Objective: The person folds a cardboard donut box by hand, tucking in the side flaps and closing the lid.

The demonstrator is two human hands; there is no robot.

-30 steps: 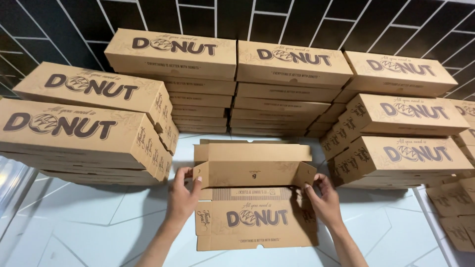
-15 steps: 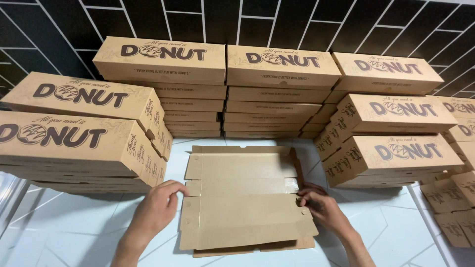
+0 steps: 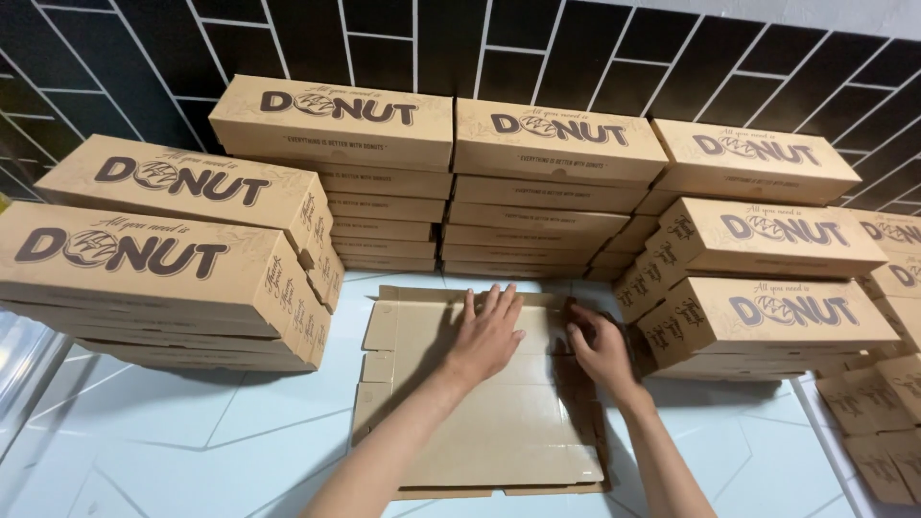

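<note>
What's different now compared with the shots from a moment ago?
A second ago both hands held the cardboard blank half folded, printed side up. It was then turned over and laid flat, plain side up. Now the left hand has slid forward to press flat on its far part, and the right hand has moved up to its far right flap. The box stacks and the white table stayed put.

One unfolded brown cardboard box blank [image 3: 480, 422] lay flat on the pale bench [image 3: 173, 432] — plain side up, creased into panels, flaps spread at its far end — between the stacks of assembled boxes.
</note>
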